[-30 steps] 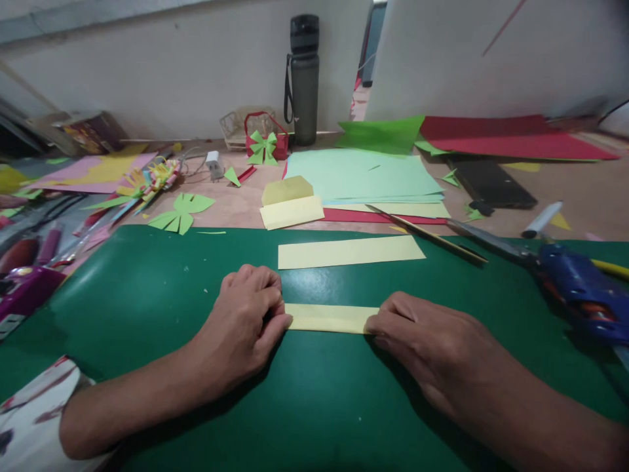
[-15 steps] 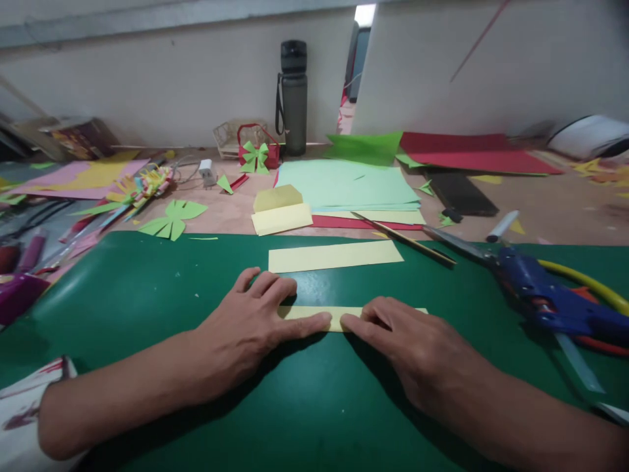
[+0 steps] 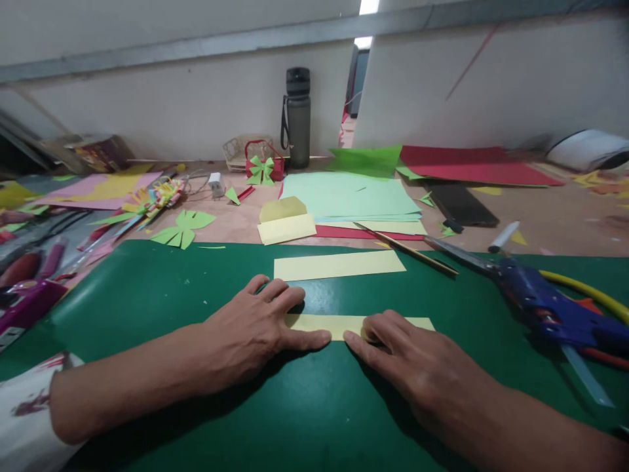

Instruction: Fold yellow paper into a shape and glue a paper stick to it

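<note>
A pale yellow paper strip [image 3: 339,326] lies crosswise on the green mat [image 3: 314,419]. My left hand [image 3: 260,321] holds its left part, the thumb stretched along the near edge and the other fingers bent beyond the far edge. On the right part, my right hand [image 3: 407,354] grips the strip with its thumb tip at the near edge and its fingers curled over the paper. A short stretch of strip shows between the two thumbs. Just behind it lies a second pale yellow strip [image 3: 339,265], flat and untouched.
Scissors [image 3: 462,254], a blue glue gun [image 3: 550,301] and a thin pointed stick [image 3: 407,249] lie to the right. Stacked paper sheets [image 3: 354,196], a grey bottle [image 3: 299,124] and a small red basket [image 3: 265,167] stand behind. Green cutouts [image 3: 184,229] lie left.
The view has tilted up slightly, so everything sits lower in the picture. Both thumbs have slid from the strip's surface toward its near edge.
</note>
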The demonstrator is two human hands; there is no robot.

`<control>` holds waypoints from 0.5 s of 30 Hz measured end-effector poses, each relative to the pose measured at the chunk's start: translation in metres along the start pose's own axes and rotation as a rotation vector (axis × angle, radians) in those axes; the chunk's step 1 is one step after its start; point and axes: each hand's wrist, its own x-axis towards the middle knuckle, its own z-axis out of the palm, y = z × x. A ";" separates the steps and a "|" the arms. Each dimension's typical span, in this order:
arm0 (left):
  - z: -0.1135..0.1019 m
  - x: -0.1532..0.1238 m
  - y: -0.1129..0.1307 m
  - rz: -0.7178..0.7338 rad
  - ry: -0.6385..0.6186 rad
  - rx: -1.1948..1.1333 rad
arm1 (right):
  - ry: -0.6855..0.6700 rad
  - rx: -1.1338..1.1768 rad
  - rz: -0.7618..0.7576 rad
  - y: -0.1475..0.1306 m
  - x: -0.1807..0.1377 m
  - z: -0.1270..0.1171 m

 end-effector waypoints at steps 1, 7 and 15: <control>0.002 -0.004 -0.002 -0.007 0.013 -0.004 | -0.005 0.004 0.001 0.000 0.000 -0.001; 0.016 -0.041 -0.010 -0.090 0.079 0.011 | 0.023 -0.012 -0.015 0.001 0.001 -0.002; 0.030 -0.083 -0.017 -0.219 0.219 0.016 | 0.100 -0.288 -0.072 0.004 -0.002 -0.002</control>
